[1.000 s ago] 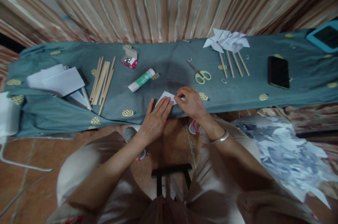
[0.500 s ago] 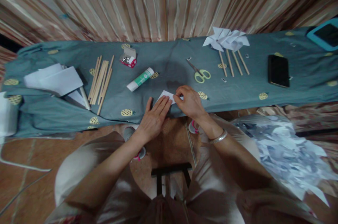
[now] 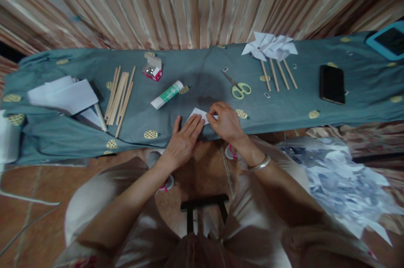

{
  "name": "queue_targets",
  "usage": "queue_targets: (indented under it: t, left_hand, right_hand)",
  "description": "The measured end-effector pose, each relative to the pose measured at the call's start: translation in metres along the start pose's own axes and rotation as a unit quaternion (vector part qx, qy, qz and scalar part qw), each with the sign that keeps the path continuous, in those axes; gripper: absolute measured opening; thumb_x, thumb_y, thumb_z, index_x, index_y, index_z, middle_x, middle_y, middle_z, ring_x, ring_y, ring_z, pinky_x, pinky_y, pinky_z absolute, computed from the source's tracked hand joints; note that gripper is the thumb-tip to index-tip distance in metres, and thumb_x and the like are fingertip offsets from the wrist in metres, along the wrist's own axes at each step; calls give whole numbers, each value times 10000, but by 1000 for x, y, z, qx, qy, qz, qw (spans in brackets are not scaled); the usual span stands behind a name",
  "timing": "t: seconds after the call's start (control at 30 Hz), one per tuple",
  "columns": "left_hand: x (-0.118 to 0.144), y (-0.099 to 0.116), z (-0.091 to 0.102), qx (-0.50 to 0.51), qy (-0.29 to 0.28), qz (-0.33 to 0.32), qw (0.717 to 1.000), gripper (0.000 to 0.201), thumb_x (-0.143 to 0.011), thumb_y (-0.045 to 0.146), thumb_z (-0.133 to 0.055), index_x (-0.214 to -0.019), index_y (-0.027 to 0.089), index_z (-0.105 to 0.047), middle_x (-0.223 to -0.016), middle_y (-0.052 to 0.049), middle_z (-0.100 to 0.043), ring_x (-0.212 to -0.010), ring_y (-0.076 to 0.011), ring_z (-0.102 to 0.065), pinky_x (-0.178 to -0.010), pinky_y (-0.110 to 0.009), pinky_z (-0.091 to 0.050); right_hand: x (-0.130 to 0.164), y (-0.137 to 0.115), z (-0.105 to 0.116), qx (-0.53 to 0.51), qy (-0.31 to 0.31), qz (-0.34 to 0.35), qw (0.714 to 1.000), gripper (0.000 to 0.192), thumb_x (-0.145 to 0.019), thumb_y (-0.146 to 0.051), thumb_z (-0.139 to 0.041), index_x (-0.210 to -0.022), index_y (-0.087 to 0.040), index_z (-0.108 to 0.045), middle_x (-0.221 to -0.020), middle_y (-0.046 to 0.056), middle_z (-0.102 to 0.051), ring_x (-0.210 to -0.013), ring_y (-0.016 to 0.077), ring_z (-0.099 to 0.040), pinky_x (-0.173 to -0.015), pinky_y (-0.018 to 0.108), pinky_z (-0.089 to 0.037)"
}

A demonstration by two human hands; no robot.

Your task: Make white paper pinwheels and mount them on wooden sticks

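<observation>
Our left hand (image 3: 183, 144) lies flat, palm down, pinning the white paper (image 3: 199, 114) at the table's (image 3: 284, 106) near edge, while our right hand (image 3: 225, 123) pinches its fold. Beyond lie a glue stick (image 3: 167, 94), scissors (image 3: 238, 87), and pinwheels (image 3: 269, 46).

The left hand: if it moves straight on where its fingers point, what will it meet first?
Probably the white folded paper under the left hand's fingertips, then the right hand; the depth is hard to judge.
</observation>
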State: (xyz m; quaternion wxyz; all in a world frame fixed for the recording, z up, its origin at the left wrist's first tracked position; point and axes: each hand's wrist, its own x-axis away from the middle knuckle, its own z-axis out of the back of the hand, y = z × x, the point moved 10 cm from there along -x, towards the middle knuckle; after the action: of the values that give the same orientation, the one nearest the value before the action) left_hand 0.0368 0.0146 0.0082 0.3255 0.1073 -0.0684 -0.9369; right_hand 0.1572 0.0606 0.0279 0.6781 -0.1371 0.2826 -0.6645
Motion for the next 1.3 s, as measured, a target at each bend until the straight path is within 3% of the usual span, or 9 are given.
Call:
queue_targets:
  t: [0.2, 0.63, 0.83, 1.0, 1.3]
  left_hand:
    - [0, 0, -3, -5, -8, 1, 1000, 568, -957, 159, -430, -1514, 95, -335, -1553, -203, -395, -1485, -304, -313, -1195, -647, -181]
    - [2, -1, -1, -9, -15, -1, 1000, 545, -962, 175, -482, -1494, 109, -380, -1558, -184, -385, -1475, -305, -335, -1196, -651, -200]
    - [14, -11, 13, 6, 11, -6, 1000, 445, -977, 163, -475, -1420, 129, -493, -1508, -155, -473, -1433, -281, -415, -1191, -598, -284]
    - [27, -19, 31, 27, 68, -24, 997, 341, -994, 186, -475, -1302, 114, -601, -1395, -139, -602, -1355, -265, -518, -1154, -527, -391]
    - [43, -28, 43, 53, 104, -33, 993, 290, -984, 176, -510, -1239, 146, -645, -1314, -122, -667, -1311, -263, -564, -1149, -528, -417]
  right_hand:
    - [9, -4, 2, -7, -5, 17, 1000, 116, -861, -301, -597, -899, -196, -628, -971, 119, -666, -974, 288, -592, -922, 424, -458]
    - [20, 14, 4, -22, 21, 30, 999, 191, -881, -306, -606, -1034, -194, -630, -1211, 148, -651, -1149, 306, -576, -1050, 480, -406]
    - [23, 23, 13, -34, 28, 26, 999, 143, -873, -251, -574, -992, -189, -622, -1227, 164, -639, -1155, 309, -575, -1047, 493, -395]
    - [24, 26, 16, -49, 33, 30, 998, 96, -852, -201, -548, -924, -195, -611, -1187, 163, -646, -1148, 299, -588, -1039, 483, -409]
    - [23, 30, 19, -63, 26, 44, 997, 136, -822, -148, -518, -911, -199, -608, -1178, 160, -653, -1157, 290, -604, -1025, 477, -440]
